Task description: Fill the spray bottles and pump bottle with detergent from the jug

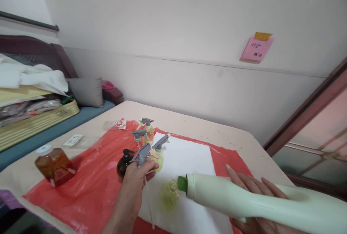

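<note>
My left hand [143, 174] is closed around a grey spray trigger head [142, 154], whose pale dip tube [148, 205] hangs down below the fingers. My right hand [255, 187] grips a large pale green jug [217, 190], tipped on its side with its dark green spout [182, 183] pointing left. Just left of that spout stands an uncapped yellow-green bottle [168, 199] on white paper [189, 158]. I cannot tell whether the spout touches the bottle's mouth. Behind my left hand are another yellow-green spray bottle [159, 160] and a dark pump bottle [123, 165].
Two more spray bottles with grey triggers, one with orange liquid [150, 131], stand farther back. A capped bottle of amber liquid [55, 165] is at the left. Red plastic sheeting [94, 176] lies under the paper. Clear packaging [115, 124] lies near the table's [173, 118] far left.
</note>
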A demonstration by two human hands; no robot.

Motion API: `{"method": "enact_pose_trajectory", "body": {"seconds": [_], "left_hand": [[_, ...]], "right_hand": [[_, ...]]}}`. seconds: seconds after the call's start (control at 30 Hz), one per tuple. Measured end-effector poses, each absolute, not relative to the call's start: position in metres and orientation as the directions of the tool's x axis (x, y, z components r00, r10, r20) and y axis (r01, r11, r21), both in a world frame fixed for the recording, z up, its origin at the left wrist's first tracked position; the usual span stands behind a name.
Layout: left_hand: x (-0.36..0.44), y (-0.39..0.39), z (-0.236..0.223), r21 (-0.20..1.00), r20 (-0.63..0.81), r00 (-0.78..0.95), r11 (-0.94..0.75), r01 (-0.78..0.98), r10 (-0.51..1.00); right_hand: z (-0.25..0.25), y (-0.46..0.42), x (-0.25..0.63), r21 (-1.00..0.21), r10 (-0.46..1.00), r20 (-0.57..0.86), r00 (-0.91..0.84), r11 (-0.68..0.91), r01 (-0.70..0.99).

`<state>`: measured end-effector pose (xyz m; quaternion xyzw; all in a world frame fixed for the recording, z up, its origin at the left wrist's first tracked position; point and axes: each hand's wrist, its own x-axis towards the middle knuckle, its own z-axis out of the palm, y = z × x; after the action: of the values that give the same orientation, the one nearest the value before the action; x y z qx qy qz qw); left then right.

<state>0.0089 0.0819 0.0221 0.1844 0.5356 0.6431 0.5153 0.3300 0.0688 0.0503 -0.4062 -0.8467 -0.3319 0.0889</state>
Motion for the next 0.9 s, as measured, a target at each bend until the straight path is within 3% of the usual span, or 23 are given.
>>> {"method": "enact_pose_trajectory", "body": {"seconds": [0.33, 0.63, 0.9], "left_hand": [[0.0100, 0.0801, 0.0216, 0.884, -0.308, -0.395, 0.107, -0.455, 0.866], [0.0101, 0.0801, 0.0230, 0.876, -0.317, -0.397, 0.105, -0.472, 0.862], [0.0118, 0.0810, 0.0230, 0.869, -0.330, -0.403, 0.108, -0.483, 0.853]], "right_hand": [[0.0498, 0.0723, 0.3282, 0.615, 0.561, 0.412, -0.718, 0.410, 0.674], [0.0530, 0.0695, 0.3278, 0.554, 0.598, 0.417, -0.684, 0.429, 0.713], [0.0486, 0.0691, 0.3327, 0.590, 0.578, 0.398, -0.713, 0.434, 0.681]]}}
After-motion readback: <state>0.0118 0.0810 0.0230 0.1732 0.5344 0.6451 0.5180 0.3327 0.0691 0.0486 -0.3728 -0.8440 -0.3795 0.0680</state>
